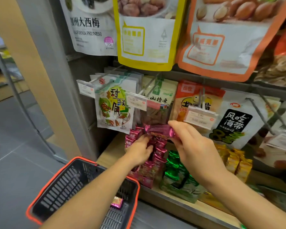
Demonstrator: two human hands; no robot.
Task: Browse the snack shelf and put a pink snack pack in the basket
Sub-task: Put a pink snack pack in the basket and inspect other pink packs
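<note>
My right hand (193, 146) pinches one end of a shiny pink snack pack (158, 129) and holds it level above the shelf. My left hand (141, 148) reaches into the box of pink snack packs (153, 164) on the wooden shelf, fingers curled among the packs; what they grip is hidden. The black basket with an orange rim (59, 184) hangs below my left forearm. One pink pack (116, 202) lies on the basket floor.
Green packs (177, 171) and yellow packs (234, 161) sit right of the pink box. Hanging snack bags (116, 106) on metal hooks with price tags (200, 116) crowd the space just above my hands. A grey shelf post (64, 80) stands left, with grey floor beyond.
</note>
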